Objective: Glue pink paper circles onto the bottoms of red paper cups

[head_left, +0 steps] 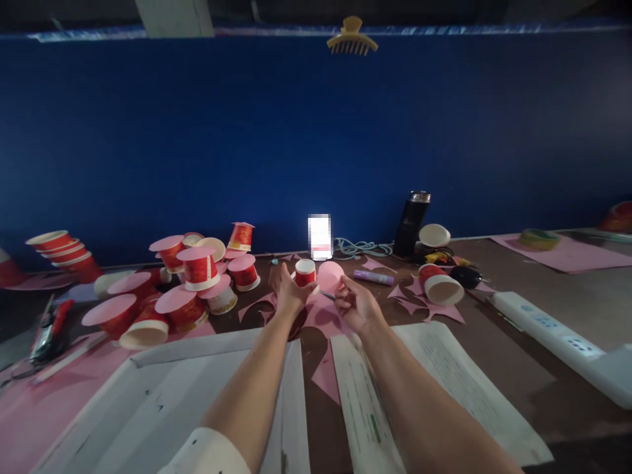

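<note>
Near the middle of the table, my left hand point(293, 291) is wrapped round a small red paper cup point(305, 272) with a white rim. Just right of it, my right hand point(356, 304) pinches a round pink paper disc point(330, 275) by its edge. A thin dark stick-like object point(326, 294) juts from the right fingers towards the cup; its kind is hard to make out. Disc and cup are close together, and whether they touch is unclear. Pink paper scraps point(323, 316) lie under both hands. A purple glue stick point(374, 278) rests to the right.
Several red cups topped with pink discs point(180, 307) crowd the left, beside a cup stack point(64, 253). At the back stand a lit phone point(320, 237) and a black flask point(412, 224). A tipped cup point(439, 284) and a power strip point(553, 339) lie right; papers point(444, 375) lie in front.
</note>
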`<state>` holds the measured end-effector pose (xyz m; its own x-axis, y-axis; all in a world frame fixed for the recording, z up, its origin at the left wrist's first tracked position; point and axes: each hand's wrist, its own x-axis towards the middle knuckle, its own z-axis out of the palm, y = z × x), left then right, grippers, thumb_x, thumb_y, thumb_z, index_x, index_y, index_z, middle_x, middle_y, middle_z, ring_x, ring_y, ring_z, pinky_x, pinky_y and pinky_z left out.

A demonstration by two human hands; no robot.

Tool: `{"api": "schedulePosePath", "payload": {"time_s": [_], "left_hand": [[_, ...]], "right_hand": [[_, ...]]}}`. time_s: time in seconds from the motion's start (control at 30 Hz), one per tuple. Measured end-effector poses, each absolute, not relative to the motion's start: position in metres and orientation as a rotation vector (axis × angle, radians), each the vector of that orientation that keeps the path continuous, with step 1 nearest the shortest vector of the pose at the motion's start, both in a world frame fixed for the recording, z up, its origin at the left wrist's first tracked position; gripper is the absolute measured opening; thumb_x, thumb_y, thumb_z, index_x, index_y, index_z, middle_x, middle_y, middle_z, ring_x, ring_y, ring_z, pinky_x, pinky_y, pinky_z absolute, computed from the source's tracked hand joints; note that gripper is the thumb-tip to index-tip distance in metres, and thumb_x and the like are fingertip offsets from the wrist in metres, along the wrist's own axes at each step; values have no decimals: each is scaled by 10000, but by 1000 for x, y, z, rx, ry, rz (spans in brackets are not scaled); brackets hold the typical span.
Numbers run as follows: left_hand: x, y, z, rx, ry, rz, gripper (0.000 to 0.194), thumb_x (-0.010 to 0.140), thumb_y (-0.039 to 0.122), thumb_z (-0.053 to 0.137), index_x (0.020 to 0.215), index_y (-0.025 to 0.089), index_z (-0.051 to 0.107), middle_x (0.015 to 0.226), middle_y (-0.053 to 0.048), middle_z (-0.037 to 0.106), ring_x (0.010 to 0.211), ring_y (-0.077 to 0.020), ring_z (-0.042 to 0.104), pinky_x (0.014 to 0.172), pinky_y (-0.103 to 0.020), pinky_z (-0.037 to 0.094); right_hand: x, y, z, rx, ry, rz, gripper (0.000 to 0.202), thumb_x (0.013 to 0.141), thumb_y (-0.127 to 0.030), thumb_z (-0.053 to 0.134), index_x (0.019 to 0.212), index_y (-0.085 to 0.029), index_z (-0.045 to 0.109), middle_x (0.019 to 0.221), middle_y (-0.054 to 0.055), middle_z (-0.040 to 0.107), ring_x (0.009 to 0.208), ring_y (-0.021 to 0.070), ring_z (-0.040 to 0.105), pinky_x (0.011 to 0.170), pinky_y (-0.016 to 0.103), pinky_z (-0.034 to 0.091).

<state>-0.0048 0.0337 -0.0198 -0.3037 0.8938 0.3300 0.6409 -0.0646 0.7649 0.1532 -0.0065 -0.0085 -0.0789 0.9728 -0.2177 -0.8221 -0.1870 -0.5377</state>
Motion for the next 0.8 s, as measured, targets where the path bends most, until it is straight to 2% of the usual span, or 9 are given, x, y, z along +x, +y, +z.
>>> {"api": "schedulePosePath", "payload": {"time_s": [0.17,0.33,0.4,0.6,0.8], "left_hand": [[2,48,-28,1671,1874,1290,947,566,297,787,1371,92,333,1348,-231,485,1317,-342,401,1089,-448,261],[2,50,-25,1666,1866,1276,554,625,336,748,1110,158,551,1096,-143,647,1121,-306,557,959,-422,391],[2,43,-19,1657,1861,1276,497,640,377,739,1054,163,569,1055,-136,656,1047,-293,590,891,-404,431],[8,4,-12,1932,1669,1289,521,648,376,758,1091,170,576,1062,-119,658,1036,-271,594,873,-372,444],[7,-22,-23,1860,1583,1142,626,627,371,785,1180,182,561,1128,-120,642,1039,-267,589,880,-384,449]], "right_hand": [[155,-4,-11,-546,-260,1678,228,725,-148,714,661,-162,495,488,-62,490,411,28,448,315,108,276],[156,-5,-11,-522,-251,1681,212,744,-143,688,670,-165,491,489,-65,483,411,31,452,316,107,281],[157,-5,-10,-520,-254,1676,198,741,-140,687,688,-167,498,491,-67,481,411,32,451,317,106,284],[163,-6,-2,-514,-295,1636,248,713,-165,711,658,-175,470,478,-80,441,387,24,394,303,105,273],[166,-10,8,-575,-401,1592,219,648,-167,759,685,-162,543,473,-90,421,362,14,323,268,97,219]]}}
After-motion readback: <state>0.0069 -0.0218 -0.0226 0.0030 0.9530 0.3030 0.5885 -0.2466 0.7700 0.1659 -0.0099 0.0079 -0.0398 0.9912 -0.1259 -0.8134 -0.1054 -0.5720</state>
